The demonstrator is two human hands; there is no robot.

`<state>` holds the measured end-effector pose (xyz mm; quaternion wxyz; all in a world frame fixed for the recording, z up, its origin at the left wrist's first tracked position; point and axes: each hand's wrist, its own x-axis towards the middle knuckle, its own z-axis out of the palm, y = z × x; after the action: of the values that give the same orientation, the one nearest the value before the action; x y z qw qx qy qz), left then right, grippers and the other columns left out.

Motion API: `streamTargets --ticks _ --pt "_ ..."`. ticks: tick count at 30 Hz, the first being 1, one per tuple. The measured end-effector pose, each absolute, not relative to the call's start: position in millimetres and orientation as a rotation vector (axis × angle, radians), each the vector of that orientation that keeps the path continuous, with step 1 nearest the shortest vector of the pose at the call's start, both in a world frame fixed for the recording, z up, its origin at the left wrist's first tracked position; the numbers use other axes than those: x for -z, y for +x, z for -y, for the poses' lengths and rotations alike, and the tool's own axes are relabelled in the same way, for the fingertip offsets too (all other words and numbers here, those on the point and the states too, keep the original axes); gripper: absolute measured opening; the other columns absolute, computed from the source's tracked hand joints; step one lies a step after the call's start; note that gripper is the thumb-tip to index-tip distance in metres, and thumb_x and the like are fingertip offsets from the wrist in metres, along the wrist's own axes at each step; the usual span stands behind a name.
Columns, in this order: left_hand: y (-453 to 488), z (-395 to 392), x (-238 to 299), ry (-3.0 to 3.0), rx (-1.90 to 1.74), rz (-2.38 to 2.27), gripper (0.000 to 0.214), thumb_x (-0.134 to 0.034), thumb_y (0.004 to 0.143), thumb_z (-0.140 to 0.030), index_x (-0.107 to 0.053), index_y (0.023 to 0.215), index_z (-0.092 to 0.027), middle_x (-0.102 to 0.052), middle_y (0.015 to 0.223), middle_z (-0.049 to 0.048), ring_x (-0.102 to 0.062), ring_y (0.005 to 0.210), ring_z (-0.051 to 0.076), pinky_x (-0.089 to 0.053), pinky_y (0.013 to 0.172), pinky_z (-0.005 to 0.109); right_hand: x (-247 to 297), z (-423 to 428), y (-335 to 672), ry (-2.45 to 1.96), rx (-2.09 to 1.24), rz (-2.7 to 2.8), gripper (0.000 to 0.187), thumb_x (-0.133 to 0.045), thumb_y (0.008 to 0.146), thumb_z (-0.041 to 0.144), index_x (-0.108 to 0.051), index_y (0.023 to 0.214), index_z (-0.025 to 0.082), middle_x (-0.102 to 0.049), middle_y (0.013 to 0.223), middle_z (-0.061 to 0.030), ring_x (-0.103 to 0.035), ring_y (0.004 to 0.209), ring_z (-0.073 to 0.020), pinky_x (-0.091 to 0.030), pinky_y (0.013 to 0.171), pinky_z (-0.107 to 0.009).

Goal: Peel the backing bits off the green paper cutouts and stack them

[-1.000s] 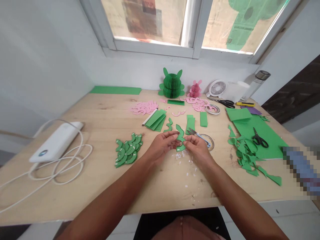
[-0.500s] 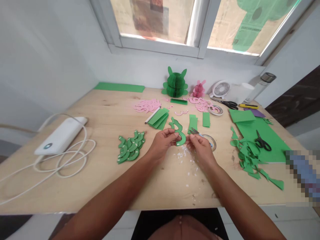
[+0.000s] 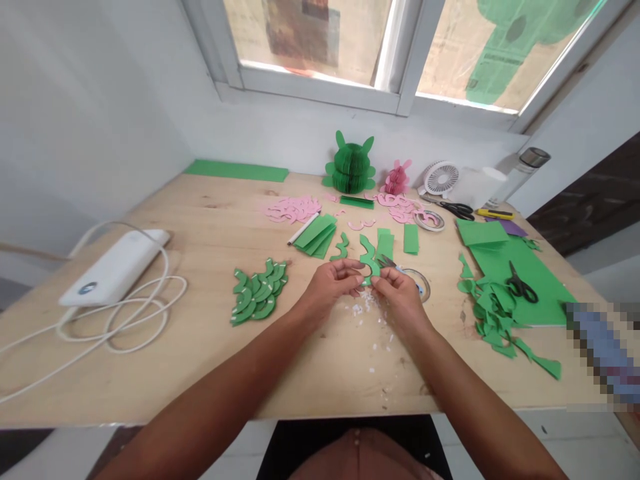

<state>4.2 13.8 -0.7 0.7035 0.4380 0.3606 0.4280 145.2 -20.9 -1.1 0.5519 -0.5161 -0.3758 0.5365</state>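
Observation:
A curvy green paper cutout [image 3: 371, 251] is held low over the table between both hands. My left hand [image 3: 333, 287] is closed, pinching its lower left edge, and my right hand [image 3: 401, 292] is closed on its lower right side. Another wavy green paper strip [image 3: 341, 247] lies just behind my left fingers. Small scissors [image 3: 385, 261] rest by my right fingertips, partly hidden. Beside them is a roll of tape [image 3: 424, 285], partly covered by my right hand. White paper scraps [image 3: 367, 304] are scattered below the hands. A pile of green cutouts with white tabs [image 3: 261, 293] sits to the left.
At left lies a white power bank [image 3: 120, 263] with a looped cable. Green scraps [image 3: 493, 310] and black scissors [image 3: 521, 285] lie right. Pink cutouts [image 3: 293, 209], a green paper figure [image 3: 351, 167], a small fan [image 3: 441, 179] and a bottle [image 3: 523, 175] stand farther back.
The green cutout has shifted right, away from the wavy strip behind it. My right fingers, earlier beside the scissors, now grip the cutout together with my left hand.

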Motion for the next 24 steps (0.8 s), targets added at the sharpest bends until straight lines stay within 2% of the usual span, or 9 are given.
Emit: streamTargets --ticks 13,20,24 --pt "5.2 -11.5 -1.0 1.007 -1.012 -0.841 0.028 -0.075 0.059 -0.025 -0.066 0.084 -0.013 -0.064 0.064 0.0021 -0.058 0.055 0.012 -0.047 0.058 0.026 11.1 20.2 145.6 -1.203 -1.248 0.959 0.022 -0.070 0.065 0.032 -0.053 0.065 0.018 -0.049 0.050 0.0067 -0.039 0.045 -0.0079 -0.026 0.047 -0.022" --pt "4.4 -12.0 0.9 1.012 -0.985 -0.836 0.030 -0.075 0.059 -0.024 -0.066 0.086 -0.014 -0.065 0.064 0.0021 -0.060 0.058 0.013 -0.048 0.058 0.027 8.0 20.7 145.3 -1.213 -1.235 0.912 0.022 -0.070 0.065 0.031 -0.052 0.062 0.019 -0.052 0.051 0.0056 -0.042 0.047 -0.0087 -0.030 0.047 -0.022" --pt "4.0 -12.7 -0.3 1.005 -1.000 -0.830 0.029 -0.075 0.059 -0.024 -0.066 0.085 -0.013 -0.066 0.067 0.0031 -0.059 0.057 0.012 -0.049 0.059 0.026 2.3 21.0 145.5 -1.183 -1.281 0.894 0.023 -0.069 0.065 0.032 -0.052 0.059 0.018 -0.059 0.057 0.0018 -0.047 0.051 -0.0099 -0.033 0.050 -0.023"
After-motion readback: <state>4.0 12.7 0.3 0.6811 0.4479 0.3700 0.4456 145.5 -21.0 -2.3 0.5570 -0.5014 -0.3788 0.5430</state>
